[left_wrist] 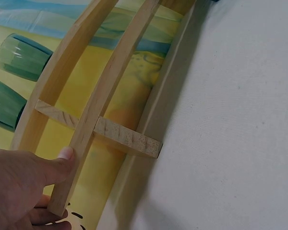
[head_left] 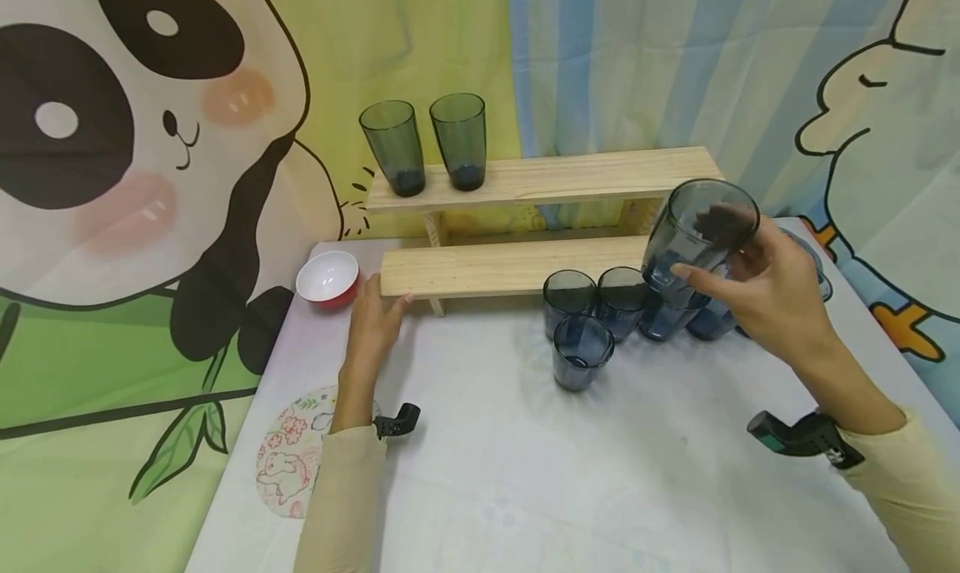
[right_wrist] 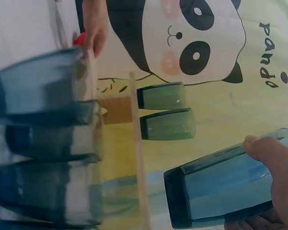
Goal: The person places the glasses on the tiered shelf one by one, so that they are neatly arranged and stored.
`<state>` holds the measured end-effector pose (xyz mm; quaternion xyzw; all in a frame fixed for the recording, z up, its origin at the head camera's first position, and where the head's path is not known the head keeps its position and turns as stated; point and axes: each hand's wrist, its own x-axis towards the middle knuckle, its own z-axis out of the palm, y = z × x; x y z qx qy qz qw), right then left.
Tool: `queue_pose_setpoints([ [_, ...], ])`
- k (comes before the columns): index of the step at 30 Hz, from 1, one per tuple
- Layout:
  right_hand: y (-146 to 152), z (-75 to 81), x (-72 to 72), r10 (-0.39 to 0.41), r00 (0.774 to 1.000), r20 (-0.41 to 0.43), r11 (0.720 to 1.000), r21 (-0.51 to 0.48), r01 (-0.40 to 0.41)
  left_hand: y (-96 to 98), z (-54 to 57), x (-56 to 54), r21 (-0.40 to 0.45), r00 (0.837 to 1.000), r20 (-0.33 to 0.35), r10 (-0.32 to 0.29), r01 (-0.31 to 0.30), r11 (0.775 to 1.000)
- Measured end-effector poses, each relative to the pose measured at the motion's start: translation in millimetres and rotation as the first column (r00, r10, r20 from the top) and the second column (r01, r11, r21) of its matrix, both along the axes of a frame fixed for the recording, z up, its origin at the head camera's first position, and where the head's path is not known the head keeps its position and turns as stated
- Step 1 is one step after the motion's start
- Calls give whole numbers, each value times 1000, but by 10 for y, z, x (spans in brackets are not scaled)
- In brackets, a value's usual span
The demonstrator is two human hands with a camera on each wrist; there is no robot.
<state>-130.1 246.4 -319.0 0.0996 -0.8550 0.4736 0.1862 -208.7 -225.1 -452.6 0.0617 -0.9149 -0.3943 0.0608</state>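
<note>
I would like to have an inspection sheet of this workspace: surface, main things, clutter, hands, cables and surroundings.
Surface: white table; wooden shelf along its far side.
Job's things: two glasses upright on the upper board; more glasses on the table, some partly hidden.
Clutter: red bowl, white inside, left of the shelf; printed patch, partly behind the left forearm.
Hands: left hand grips the shelf's lower left end; right hand holds a tilted glass raised.
Cables: nothing seen.
Surroundings: panda-printed fabric at left.
</note>
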Motion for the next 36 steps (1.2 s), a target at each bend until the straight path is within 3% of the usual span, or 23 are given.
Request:
queue_pose_setpoints([
  [5,-71,279,-415,42,998,39,999,-7,-42,2,-5,0,2,1000,-5,2,-2,1000],
  [9,-191,404,-740,55,996,65,998,-8,-55,-2,-4,1,-2,1000,-3,-1,1,1000],
  [13,-341,438,-1072,94,993,70,995,-38,-91,-1,-1,9,1,1000,-1,0,0,1000],
  [19,-589,370,-1495,143,982,119,986,-105,-131,7,0,16,3,1000,6,2,-2,1000],
  [27,-910,277,-1823,149,975,166,988,-72,-139,6,-10,12,8,1000,10,2,-3,1000],
  [36,-1142,271,-2039,146,968,203,988,-80,-133,3,-22,8,4,1000,22,3,-3,1000],
])
